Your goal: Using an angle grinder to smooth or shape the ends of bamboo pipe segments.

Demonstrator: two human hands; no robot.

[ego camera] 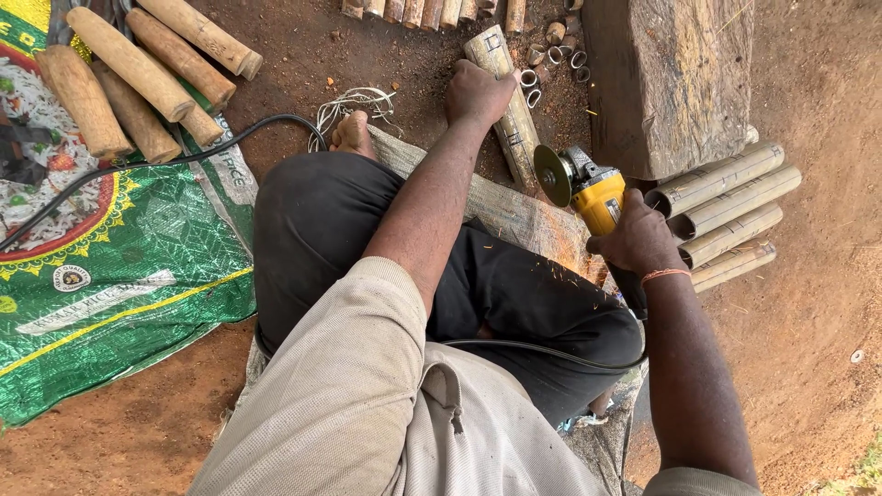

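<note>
Person is sitting cross-legged on a woven sack (514,216) laid over bare dirt ground (808,303). Left hand (478,92) is gripping a bamboo stick (508,106) from above, fingers wrapped around it, pinning it flat on the ground ahead of the knees. Right hand (636,241) is closed around the body of a yellow angle grinder (588,188), its disc (552,174) is sitting against the near end of that stick, just right of the left forearm. Orange sparks (560,266) are scattering over the sack and the dark trousers. Black power cable (537,349) is running from the grinder across the lap. A big wooden block (671,83) is lying just beyond the grinder, with four cut bamboo tubes (726,216) stacked beside it on the right. Short bamboo rings (551,60) are lying near the far end of the stick. Peeled wooden billets (138,78) are piled on a green printed sack (119,276) at left, well apart from both hands. A second black cable (175,156) is crossing that sack.
</note>
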